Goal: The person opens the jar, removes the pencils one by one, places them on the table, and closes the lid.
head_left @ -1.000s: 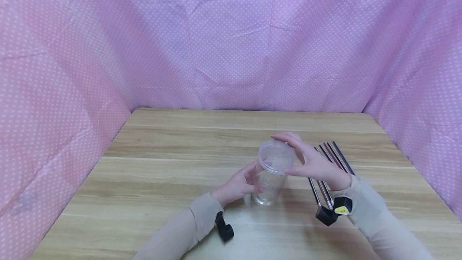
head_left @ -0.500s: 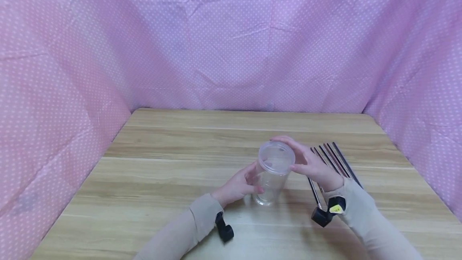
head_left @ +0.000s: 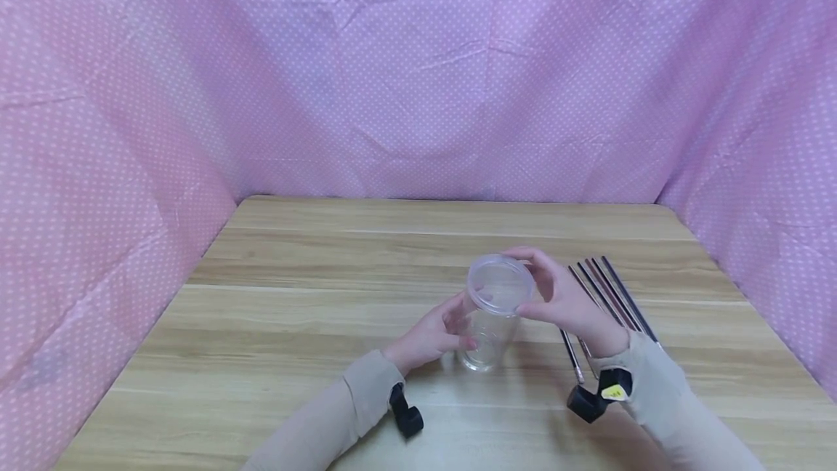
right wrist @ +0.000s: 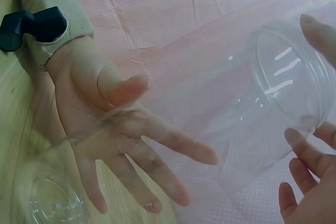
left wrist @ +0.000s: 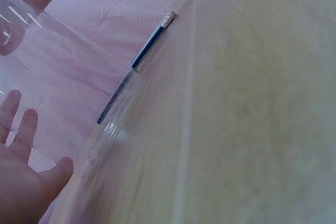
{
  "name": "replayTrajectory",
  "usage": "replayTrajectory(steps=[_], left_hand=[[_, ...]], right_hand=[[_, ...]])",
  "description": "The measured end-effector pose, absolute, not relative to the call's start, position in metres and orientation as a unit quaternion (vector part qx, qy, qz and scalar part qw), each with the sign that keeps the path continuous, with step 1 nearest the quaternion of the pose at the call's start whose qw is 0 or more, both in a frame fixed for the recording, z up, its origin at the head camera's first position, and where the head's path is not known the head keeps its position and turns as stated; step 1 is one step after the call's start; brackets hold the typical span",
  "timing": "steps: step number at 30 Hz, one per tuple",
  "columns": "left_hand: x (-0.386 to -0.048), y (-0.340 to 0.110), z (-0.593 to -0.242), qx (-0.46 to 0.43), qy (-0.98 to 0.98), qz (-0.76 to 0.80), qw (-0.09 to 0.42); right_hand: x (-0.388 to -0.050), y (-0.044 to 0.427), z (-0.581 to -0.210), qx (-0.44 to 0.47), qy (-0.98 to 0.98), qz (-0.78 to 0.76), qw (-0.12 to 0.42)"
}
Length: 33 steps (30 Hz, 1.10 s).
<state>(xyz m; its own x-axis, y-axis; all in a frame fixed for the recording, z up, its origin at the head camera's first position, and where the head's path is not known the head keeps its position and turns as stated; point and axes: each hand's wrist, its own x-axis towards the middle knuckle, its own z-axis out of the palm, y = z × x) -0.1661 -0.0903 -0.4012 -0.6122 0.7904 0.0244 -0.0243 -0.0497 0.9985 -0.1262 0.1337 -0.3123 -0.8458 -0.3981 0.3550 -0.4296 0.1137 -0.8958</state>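
Note:
A tall clear plastic jar [head_left: 484, 344] stands on the table, leaning slightly. On its top is a clear round lid [head_left: 500, 284]. My left hand [head_left: 428, 336] holds the jar's side low down, thumb toward me; through the clear wall in the right wrist view, that left hand [right wrist: 123, 124] shows its fingers spread around the far side. My right hand [head_left: 572, 304] grips the lid's rim from the right, thumb on the near edge and fingers at the far edge. In the right wrist view the right hand's fingertips [right wrist: 294, 137] touch the lid.
Several slim dark sticks [head_left: 611, 289], pencil-like, lie side by side right of the jar, partly under my right hand and wrist. The wooden table [head_left: 294, 296] reaches back to a pink dotted curtain [head_left: 418, 93] that encloses three sides.
My right hand has shifted around the lid's rim: it slid back, its thumb coming slightly away, then took the rim again. The left hand and jar have stayed in place.

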Motion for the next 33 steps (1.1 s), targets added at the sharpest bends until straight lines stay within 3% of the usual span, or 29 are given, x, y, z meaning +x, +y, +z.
replayTrajectory(steps=[9, 15, 27, 33], left_hand=[[-0.167, -0.09, -0.404, 0.316, 0.614, 0.655, 0.308], [-0.167, -0.09, -0.407, 0.324, 0.608, 0.657, 0.305], [-0.164, -0.09, -0.404, 0.32, 0.606, 0.66, 0.309], [-0.164, -0.089, -0.402, 0.316, 0.606, 0.659, 0.314]], right_hand=[[-0.112, 0.121, -0.31, 0.18, -0.8, 0.566, 0.081], [-0.113, 0.118, -0.32, 0.231, -0.742, 0.62, 0.108], [-0.139, 0.136, -0.325, 0.39, -0.588, 0.701, -0.106], [-0.139, 0.139, -0.327, 0.386, -0.578, 0.706, -0.133]])
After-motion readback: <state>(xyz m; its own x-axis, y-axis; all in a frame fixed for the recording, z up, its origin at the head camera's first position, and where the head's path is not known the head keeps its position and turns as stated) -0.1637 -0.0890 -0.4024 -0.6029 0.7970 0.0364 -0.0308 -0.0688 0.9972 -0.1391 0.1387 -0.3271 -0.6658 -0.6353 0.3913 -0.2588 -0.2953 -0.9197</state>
